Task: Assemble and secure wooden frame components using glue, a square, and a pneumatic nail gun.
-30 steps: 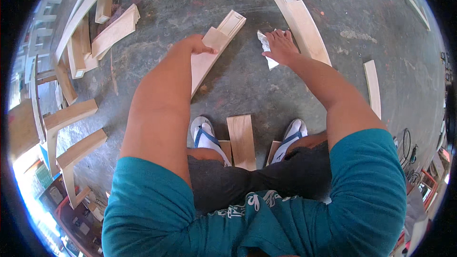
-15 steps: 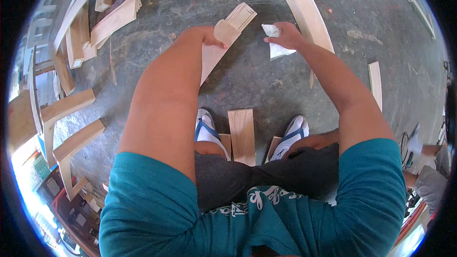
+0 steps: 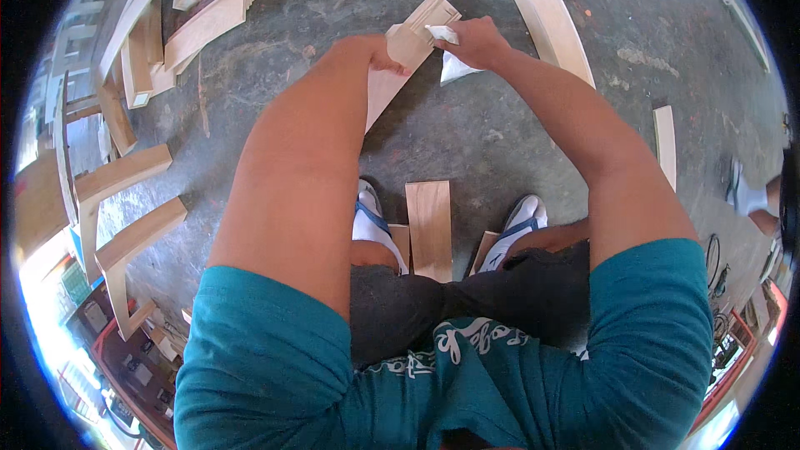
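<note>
My left hand (image 3: 384, 55) is closed around a pale wooden piece (image 3: 386, 93), which slants away from me above the floor. The piece's far end (image 3: 435, 12) is stepped and grooved. In my right hand (image 3: 482, 42) is a small white plastic bag (image 3: 455, 70), squeezed in the fist with its pointed tip (image 3: 442, 33) toward the left. That tip is at the stepped end, though I cannot tell whether it touches the wood. My left forearm hides part of the piece.
Two joined boards (image 3: 550, 21) lie beyond my right hand, and a narrow strip (image 3: 665, 146) farther right. Stacked boards (image 3: 208, 23) and angled wooden frames (image 3: 137, 233) stand at left. A short board (image 3: 428, 229) lies between my feet. Another person's foot (image 3: 744, 190) shows at right.
My right hand has moved left and slightly away from me, carrying the bag to the wooden piece's far end. My left hand keeps its hold. The person at right has shifted.
</note>
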### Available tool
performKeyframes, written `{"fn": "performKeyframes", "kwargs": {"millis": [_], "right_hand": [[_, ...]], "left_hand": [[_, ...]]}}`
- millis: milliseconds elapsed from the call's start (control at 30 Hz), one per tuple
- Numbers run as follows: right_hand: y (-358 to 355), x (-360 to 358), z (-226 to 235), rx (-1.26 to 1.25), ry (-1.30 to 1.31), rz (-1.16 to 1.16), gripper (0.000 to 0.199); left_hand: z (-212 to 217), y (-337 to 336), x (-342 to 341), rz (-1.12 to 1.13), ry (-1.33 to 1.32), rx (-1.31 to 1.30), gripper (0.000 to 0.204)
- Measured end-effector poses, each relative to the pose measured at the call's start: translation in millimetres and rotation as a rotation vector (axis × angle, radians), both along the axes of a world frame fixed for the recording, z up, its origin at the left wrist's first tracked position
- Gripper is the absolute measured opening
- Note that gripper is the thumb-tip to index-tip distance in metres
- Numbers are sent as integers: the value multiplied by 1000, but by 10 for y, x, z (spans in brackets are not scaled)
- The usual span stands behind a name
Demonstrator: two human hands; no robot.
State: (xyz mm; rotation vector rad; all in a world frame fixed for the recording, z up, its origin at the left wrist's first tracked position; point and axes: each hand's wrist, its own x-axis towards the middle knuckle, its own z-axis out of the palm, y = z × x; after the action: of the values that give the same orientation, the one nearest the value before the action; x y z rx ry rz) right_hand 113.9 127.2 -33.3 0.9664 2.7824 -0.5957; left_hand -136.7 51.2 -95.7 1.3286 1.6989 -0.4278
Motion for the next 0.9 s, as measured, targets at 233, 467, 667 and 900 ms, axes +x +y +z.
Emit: {"fn": "performKeyframes", "kwargs": {"millis": [233, 467, 667, 900], "right_hand": [[26, -112, 54, 45, -39, -52, 51], [90, -87, 154, 13, -119, -275, 49], [298, 111, 158, -22, -126, -490, 51], [1060, 333, 549, 86, -280, -396, 54]], "left_hand": [[111, -41, -31, -50, 12, 17, 98], [28, -13, -84, -78, -4, 11, 98], [140, -33, -35, -81, -13, 66, 78], [337, -57, 16, -49, 51, 57, 87]]}}
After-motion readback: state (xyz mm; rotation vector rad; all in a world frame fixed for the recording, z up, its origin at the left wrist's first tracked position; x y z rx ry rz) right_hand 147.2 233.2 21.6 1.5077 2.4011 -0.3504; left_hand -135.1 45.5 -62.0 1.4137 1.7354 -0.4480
